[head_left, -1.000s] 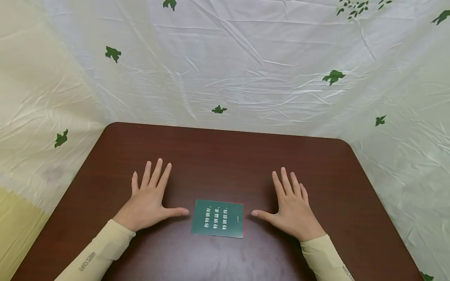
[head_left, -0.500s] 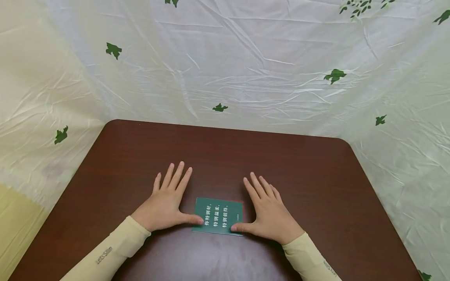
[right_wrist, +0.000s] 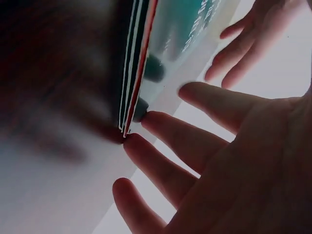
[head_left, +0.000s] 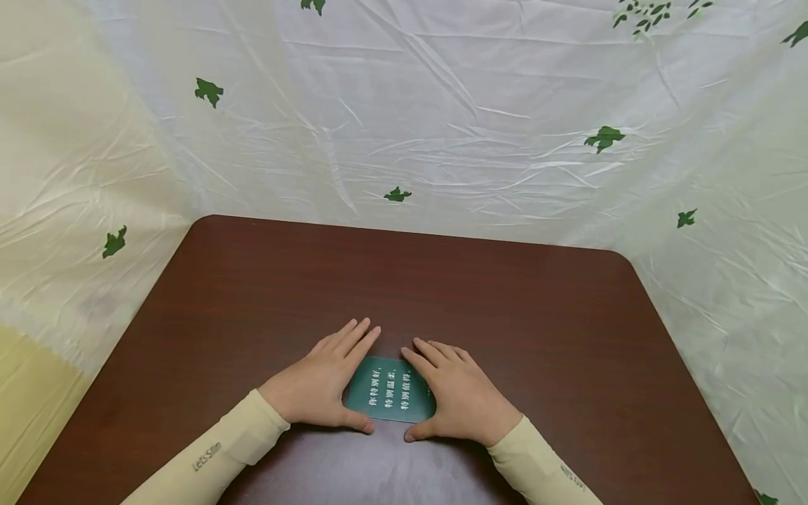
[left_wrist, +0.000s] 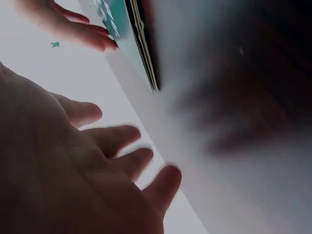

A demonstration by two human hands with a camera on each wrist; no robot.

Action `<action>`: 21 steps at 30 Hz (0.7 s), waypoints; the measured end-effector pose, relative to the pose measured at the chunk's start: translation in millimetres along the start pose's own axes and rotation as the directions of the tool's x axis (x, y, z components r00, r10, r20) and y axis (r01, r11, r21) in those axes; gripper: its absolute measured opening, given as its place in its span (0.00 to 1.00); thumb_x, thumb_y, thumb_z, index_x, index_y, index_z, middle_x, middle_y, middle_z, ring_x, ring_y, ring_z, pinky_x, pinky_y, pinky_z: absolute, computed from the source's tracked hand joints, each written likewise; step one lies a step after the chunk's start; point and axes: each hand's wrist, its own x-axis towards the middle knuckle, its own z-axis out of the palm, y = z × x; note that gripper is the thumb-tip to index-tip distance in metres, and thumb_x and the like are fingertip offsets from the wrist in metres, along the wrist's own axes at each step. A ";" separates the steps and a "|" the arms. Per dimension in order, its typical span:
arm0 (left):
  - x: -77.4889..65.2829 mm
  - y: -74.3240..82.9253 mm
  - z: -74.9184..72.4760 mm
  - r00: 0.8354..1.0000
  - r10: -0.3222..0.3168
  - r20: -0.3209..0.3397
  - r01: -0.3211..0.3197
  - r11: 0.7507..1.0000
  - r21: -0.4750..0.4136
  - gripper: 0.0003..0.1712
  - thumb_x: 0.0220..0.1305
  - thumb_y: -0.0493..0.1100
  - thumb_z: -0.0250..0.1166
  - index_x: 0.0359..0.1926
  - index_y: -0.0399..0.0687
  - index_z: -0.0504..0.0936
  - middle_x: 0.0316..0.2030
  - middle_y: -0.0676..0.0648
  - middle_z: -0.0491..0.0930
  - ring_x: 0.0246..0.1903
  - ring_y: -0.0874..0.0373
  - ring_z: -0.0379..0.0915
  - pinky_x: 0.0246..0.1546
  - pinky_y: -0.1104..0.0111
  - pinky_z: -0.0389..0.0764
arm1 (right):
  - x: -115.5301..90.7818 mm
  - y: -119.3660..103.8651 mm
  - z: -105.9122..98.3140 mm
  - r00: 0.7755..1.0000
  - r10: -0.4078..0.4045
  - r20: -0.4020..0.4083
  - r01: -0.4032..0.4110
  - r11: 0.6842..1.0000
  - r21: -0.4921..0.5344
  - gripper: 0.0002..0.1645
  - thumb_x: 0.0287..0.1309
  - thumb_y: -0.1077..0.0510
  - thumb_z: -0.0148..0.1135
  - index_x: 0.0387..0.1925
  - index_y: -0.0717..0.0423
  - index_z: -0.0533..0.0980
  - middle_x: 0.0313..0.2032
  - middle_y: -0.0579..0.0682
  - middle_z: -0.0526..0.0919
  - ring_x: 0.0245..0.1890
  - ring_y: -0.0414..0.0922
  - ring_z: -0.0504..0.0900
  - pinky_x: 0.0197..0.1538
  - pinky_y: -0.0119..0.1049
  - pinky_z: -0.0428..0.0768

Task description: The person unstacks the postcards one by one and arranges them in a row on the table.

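Note:
A small dark green booklet (head_left: 390, 389) with white printed characters lies on the brown table, between the two hands. My left hand (head_left: 322, 386) is at its left side, fingers extended past the far edge and thumb near the front edge. On the opposite side my right hand (head_left: 467, 400) mirrors it, overlapping the right end of the cover. Layered page edges of the booklet (left_wrist: 141, 46) show in the left wrist view, with the left fingers (left_wrist: 163, 187) apart from them. In the right wrist view, right fingertips (right_wrist: 134, 141) are right at the booklet's red-edged corner (right_wrist: 129, 117).
The brown table (head_left: 536, 294) has rounded far corners and a glossy front part. White cloth (head_left: 442, 140) with green leaf prints hangs behind and along both sides. Both forearms wear pale yellow sleeves (head_left: 214, 449).
Both hands have moved inward from either side of the booklet to its edges, their fingers drawing closer together. The booklet has stayed in place.

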 end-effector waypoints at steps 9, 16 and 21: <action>3.6 6.1 4.9 0.999 0.017 0.028 -0.018 0.999 0.028 0.69 0.57 0.63 0.82 0.87 0.47 0.52 0.81 0.46 0.66 0.79 0.46 0.65 0.79 0.47 0.68 | -1.2 -3.4 -7.3 1.000 0.001 0.003 -0.001 1.000 0.021 0.58 0.43 0.34 0.87 0.75 0.48 0.75 0.72 0.50 0.78 0.71 0.54 0.77 0.73 0.59 0.76; 5.0 9.1 5.6 0.999 0.051 0.002 -0.051 0.996 0.069 0.62 0.59 0.62 0.81 0.85 0.46 0.60 0.76 0.49 0.74 0.73 0.51 0.73 0.75 0.49 0.74 | -0.9 -4.3 -9.4 1.000 -0.011 0.001 0.011 1.000 0.018 0.52 0.47 0.37 0.87 0.72 0.47 0.77 0.67 0.46 0.81 0.67 0.50 0.80 0.69 0.56 0.80; 5.2 8.9 6.2 0.998 0.065 -0.017 -0.063 0.995 0.078 0.59 0.59 0.62 0.81 0.83 0.46 0.64 0.75 0.50 0.75 0.71 0.51 0.75 0.74 0.50 0.75 | -0.2 -4.8 -10.2 1.000 -0.006 0.011 0.006 1.000 0.027 0.53 0.47 0.37 0.87 0.73 0.47 0.77 0.68 0.46 0.81 0.67 0.50 0.79 0.68 0.56 0.80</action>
